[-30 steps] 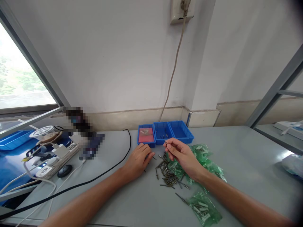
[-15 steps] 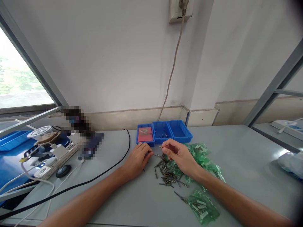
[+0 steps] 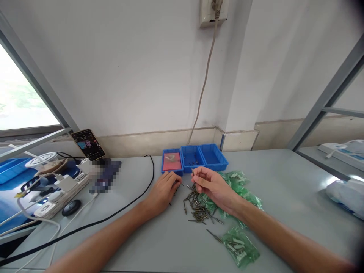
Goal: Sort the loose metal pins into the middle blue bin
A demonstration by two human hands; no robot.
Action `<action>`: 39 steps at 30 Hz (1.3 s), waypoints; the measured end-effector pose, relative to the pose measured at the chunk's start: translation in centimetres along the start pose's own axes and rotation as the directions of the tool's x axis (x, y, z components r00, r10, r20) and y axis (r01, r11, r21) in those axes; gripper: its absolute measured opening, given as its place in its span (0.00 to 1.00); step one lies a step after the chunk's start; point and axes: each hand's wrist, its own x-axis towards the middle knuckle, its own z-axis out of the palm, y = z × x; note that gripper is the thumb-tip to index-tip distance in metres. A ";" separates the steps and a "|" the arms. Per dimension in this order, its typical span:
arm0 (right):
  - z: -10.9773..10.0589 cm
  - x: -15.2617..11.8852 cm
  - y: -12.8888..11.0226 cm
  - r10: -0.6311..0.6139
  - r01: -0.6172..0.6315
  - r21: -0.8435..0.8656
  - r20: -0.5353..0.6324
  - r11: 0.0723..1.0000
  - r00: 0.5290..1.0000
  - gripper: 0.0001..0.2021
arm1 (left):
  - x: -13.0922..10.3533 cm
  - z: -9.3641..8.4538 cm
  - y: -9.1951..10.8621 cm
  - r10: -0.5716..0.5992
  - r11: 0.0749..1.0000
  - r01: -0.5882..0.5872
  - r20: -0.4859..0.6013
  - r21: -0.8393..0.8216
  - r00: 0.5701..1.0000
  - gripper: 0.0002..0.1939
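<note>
Grey table (image 3: 159, 242), rivets (image 3: 200, 217), illegible phone text (image 3: 88, 145)

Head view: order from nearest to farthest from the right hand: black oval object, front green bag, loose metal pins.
From the right hand:
1. Loose metal pins, beside it
2. Front green bag, nearer the camera
3. Black oval object, far left
</note>
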 end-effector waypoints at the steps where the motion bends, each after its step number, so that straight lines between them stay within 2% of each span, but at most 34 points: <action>1: 0.0 0.0 0.0 -0.009 0.008 -0.028 -0.030 1.000 1.000 0.17 | 0.0 0.0 0.0 0.002 1.000 -0.002 0.002 0.007 1.000 0.07; 4: -0.2 0.3 0.1 -0.033 0.028 -0.050 -0.102 0.998 0.994 0.18 | -0.1 0.0 -0.1 0.011 1.000 -0.011 -0.001 0.022 1.000 0.06; 11: -1.1 1.2 0.4 0.008 0.006 0.055 -0.248 0.998 0.969 0.22 | -0.1 0.2 -0.5 0.028 1.000 -0.028 -0.017 -0.012 0.999 0.05; 14: -1.5 1.6 0.7 -0.019 0.033 0.044 -0.298 0.998 0.954 0.21 | -0.2 0.3 -0.5 0.029 0.999 -0.030 -0.031 -0.030 0.999 0.05; 20: -1.6 1.6 0.8 -0.039 0.027 -0.043 -0.314 0.999 0.949 0.17 | -0.3 0.3 -0.3 0.081 0.990 -0.093 -0.113 -0.109 0.990 0.06; 22: -1.5 1.4 0.8 -0.080 0.049 -0.112 -0.293 0.993 0.953 0.20 | -0.3 0.2 -0.1 0.106 0.985 -0.122 -0.125 -0.121 0.986 0.07; 24: -1.4 1.2 0.9 -0.150 0.087 -0.268 -0.225 0.960 0.963 0.20 | -0.3 0.1 0.0 0.136 0.981 -0.152 -0.131 -0.124 0.982 0.08; 27: -1.0 0.8 1.3 -0.275 0.212 -0.572 -0.024 0.792 0.961 0.09 | -0.2 -0.1 0.2 0.162 0.977 -0.179 -0.139 -0.118 0.977 0.08; 30: -0.7 0.5 1.6 -0.343 0.354 -0.714 0.168 0.604 0.924 0.09 | -0.2 -0.2 0.4 0.163 0.977 -0.180 -0.146 -0.113 0.976 0.08; 33: -0.6 0.1 1.6 -0.348 0.367 -0.771 0.201 0.521 0.916 0.08 | -0.2 -0.2 0.5 0.163 0.977 -0.179 -0.140 -0.115 0.977 0.08; 36: -0.6 -0.1 1.6 -0.333 0.360 -0.790 0.210 0.497 0.919 0.04 | -0.4 -0.1 0.4 0.157 0.979 -0.170 -0.118 -0.113 0.981 0.07; 39: -0.7 -0.1 1.6 -0.354 0.353 -0.811 0.195 0.466 0.915 0.06 | -0.4 0.0 0.3 0.108 0.990 -0.117 -0.119 -0.076 0.987 0.04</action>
